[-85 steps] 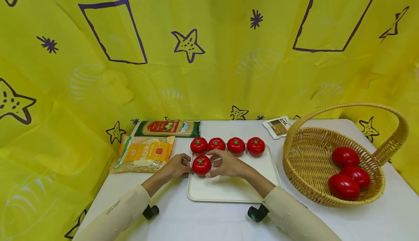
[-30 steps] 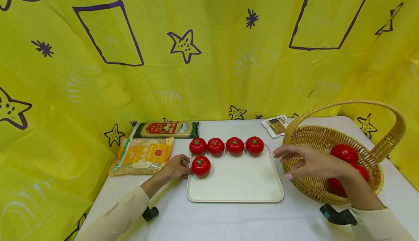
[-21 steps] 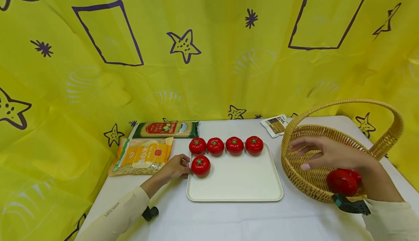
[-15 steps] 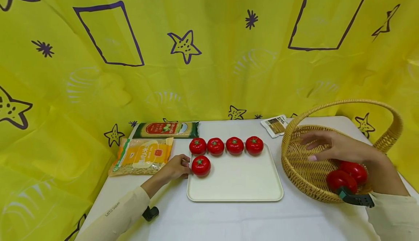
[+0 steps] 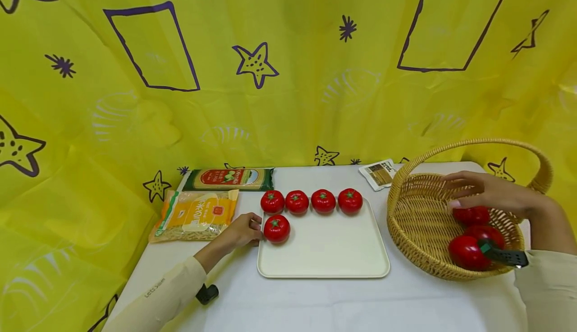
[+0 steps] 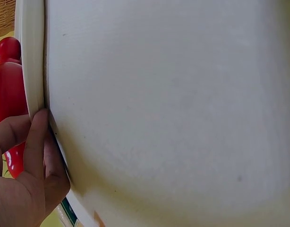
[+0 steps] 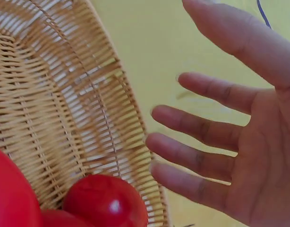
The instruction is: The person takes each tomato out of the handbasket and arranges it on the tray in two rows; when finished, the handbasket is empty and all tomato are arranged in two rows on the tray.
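At the left edge of the cream tray (image 5: 324, 257) my left hand (image 5: 243, 229) pinches the rim, as the left wrist view shows, with fingertips on the rim (image 6: 34, 71). Close beside it a red tomato (image 5: 277, 229) sits on the tray, in front of a row of several tomatoes (image 5: 323, 201) along the far edge. My right hand (image 5: 491, 192) hovers over the wicker basket (image 5: 423, 217) with nothing in its grasp. Its fingers spread apart in the right wrist view. Below it lie red tomatoes (image 5: 470, 253), one of them (image 7: 106, 201) near the basket wall.
Left of the tray lies an orange bag of pasta (image 5: 198, 214), with a green pasta packet (image 5: 230, 179) behind it. A small white sachet (image 5: 379, 174) lies at the back near the basket. The arched basket handle (image 5: 478, 142) rises beside my right hand. A yellow patterned curtain (image 5: 288, 121) stands behind.
My right hand has let go of the front tomato on the tray and moved right, over the basket and further toward its right side. My left hand has stayed at the tray's edge.
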Tool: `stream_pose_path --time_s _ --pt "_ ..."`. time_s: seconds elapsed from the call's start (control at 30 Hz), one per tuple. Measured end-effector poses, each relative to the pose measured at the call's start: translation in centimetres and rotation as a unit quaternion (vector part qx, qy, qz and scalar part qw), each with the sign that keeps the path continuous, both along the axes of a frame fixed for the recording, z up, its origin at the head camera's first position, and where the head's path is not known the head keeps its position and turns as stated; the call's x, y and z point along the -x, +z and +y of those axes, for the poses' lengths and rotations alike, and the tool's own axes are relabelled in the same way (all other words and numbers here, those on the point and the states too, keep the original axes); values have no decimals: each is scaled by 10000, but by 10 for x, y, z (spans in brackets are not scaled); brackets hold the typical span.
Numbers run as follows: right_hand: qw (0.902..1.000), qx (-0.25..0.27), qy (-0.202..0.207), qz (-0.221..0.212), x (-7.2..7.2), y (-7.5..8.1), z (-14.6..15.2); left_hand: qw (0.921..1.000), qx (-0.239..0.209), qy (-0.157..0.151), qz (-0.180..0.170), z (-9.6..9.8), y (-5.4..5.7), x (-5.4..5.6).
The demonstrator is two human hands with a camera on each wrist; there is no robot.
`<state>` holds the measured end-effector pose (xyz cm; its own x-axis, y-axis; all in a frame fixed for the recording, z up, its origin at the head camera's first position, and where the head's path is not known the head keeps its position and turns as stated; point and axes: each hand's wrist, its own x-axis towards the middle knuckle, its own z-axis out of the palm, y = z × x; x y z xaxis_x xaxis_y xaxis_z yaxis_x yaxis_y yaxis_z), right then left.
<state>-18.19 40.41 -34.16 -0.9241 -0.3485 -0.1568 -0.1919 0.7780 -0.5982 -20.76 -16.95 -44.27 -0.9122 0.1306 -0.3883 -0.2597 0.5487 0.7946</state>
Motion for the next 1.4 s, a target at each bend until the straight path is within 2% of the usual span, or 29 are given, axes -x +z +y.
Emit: stream_pose_path --time_s 0.23,0.43,0.6,0.77,1.13,1.4 --pt "9997 -183 -137 -94 -2 -6 13 10000 -14 -5 -39 0 0 1" --pt "9989 -74 -263 -370 0 -15 15 10000 22 -8 -24 0 1 0" --pt "9971 126 -338 -671 4 -22 18 10000 11 8 -42 1 3 -1" --pt "9915 602 -321 -1104 10 -29 19 10000 43 -8 -36 0 3 -1" --pt "9880 631 -335 -1366 18 -35 14 10000 -23 -13 -44 2 3 -2" --pt "9892 493 -214 -1366 21 -36 15 10000 28 -11 -15 2 4 -1"
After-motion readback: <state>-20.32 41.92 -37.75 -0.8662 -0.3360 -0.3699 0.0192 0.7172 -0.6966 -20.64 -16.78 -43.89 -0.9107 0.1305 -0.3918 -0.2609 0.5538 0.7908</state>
